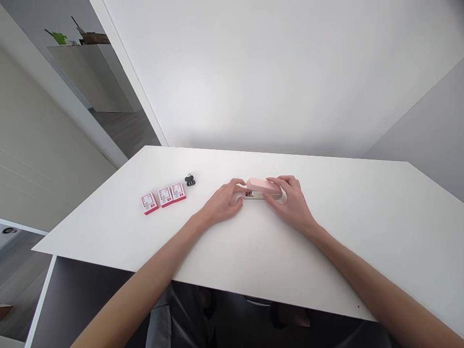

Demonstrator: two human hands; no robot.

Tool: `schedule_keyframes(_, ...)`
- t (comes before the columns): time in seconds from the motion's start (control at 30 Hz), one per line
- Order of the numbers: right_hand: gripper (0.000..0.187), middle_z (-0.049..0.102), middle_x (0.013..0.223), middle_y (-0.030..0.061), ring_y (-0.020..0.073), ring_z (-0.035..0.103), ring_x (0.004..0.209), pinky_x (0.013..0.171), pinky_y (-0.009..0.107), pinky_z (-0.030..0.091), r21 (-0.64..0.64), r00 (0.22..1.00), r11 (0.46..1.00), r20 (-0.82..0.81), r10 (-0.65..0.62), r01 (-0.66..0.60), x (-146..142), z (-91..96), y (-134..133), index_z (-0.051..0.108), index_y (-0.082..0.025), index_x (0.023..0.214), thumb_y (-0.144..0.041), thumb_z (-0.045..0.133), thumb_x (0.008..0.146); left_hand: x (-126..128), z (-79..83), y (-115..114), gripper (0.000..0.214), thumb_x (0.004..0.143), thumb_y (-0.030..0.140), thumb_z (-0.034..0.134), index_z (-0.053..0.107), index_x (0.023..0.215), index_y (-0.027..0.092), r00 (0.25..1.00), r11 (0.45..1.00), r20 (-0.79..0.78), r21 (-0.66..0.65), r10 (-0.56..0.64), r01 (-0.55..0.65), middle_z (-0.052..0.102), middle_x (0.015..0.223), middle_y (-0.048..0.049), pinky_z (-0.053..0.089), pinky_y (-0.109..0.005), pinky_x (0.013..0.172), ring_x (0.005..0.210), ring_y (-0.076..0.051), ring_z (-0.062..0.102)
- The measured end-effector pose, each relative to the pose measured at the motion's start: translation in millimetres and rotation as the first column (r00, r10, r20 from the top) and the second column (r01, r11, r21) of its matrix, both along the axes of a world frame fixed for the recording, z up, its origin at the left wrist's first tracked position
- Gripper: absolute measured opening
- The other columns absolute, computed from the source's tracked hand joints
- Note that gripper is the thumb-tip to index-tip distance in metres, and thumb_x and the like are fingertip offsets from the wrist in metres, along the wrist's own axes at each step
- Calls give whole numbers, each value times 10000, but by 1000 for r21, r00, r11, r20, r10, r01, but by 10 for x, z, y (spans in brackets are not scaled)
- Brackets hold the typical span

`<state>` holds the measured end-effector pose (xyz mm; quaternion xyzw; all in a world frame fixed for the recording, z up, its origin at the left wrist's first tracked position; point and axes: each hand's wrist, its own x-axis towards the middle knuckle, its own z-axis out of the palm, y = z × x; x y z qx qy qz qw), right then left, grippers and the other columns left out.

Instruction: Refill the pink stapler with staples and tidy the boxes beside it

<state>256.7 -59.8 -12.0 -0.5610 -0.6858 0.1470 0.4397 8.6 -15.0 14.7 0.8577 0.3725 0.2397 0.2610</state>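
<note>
A pink stapler (261, 185) with a pale beige base (258, 195) lies on the white table in front of me. Its pink top is raised at the left end, and a small dark-and-white patterned patch shows on the base there. My right hand (290, 198) grips the pink top near its right end, thumb in front and fingers behind. At the raised left end is my left hand (226, 200), its thumb apart from the fingers. A left fingertip reaches to the gap between top and base; whether it touches anything inside is hidden.
Several small things stand to the left: three red-and-white boxes (165, 196) in a row and a black staple remover (189, 181). A white wall (271, 77) rises behind the table (224, 256). The table's front edge is close to my body.
</note>
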Motion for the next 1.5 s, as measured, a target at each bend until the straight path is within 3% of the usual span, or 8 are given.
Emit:
schedule_keyframes(0.03,352,559,1267,120,327,528,1273,1038,520,506,-1,1000,1000,-2,4,-4,-9,10,-6,671,-307,1293,-438,665,967,7,7,-3,395,966,229,516,448,1350,293,1000,1000,14,-6,3,-3,745,1364,-28,530,-454,1018,795,-199,728)
schedule_keyframes(0.2,272,635,1223,101,322,570,1216,966,491,524,-5,999,999,-9,35,-35,-32,51,-23,662,-297,1139,-502,682,961,48,8,-6,302,969,237,514,657,1234,263,998,999,63,42,-2,0,771,1240,-34,509,-419,1050,1138,-242,700)
schedule_keyframes(0.4,327,703,1195,96,309,648,1103,841,448,554,-66,995,993,-32,91,-93,-44,66,-45,625,-286,1164,-547,664,972,97,25,-34,246,1021,333,532,764,1091,290,998,1000,60,23,-12,11,790,991,-6,511,-417,1011,1016,-237,682)
schedule_keyframes(0.6,344,704,1273,98,314,667,1147,841,454,584,-91,985,981,-31,168,-171,-70,55,-79,594,-303,1261,-528,622,1002,118,9,-37,243,1007,433,595,786,1050,288,994,1000,109,-5,-3,4,800,1017,-14,531,-426,999,1037,-237,690)
schedule_keyframes(0.97,273,707,1222,92,315,655,1104,906,475,547,-129,976,969,14,216,-212,-61,66,-98,558,-302,1217,-503,558,1032,124,-36,-40,171,968,402,668,763,951,261,987,1000,156,12,-29,28,766,956,-18,544,-360,859,959,-212,695)
schedule_keyframes(1.3,337,685,1279,92,298,654,1118,864,430,558,-216,968,948,-146,206,-235,-61,70,-99,568,-294,1230,-547,588,1008,154,-48,-51,202,964,408,684,725,859,240,988,995,153,98,-25,10,754,919,-22,523,-394,944,897,-205,693)
schedule_keyframes(1.5,336,688,1242,78,273,654,1054,853,407,556,-228,951,938,-225,210,-261,-61,131,-114,590,-288,1206,-547,619,995,159,-55,-58,167,954,394,705,761,898,248,988,992,151,128,-10,-10,776,904,-4,500,-403,951,869,-193,702)
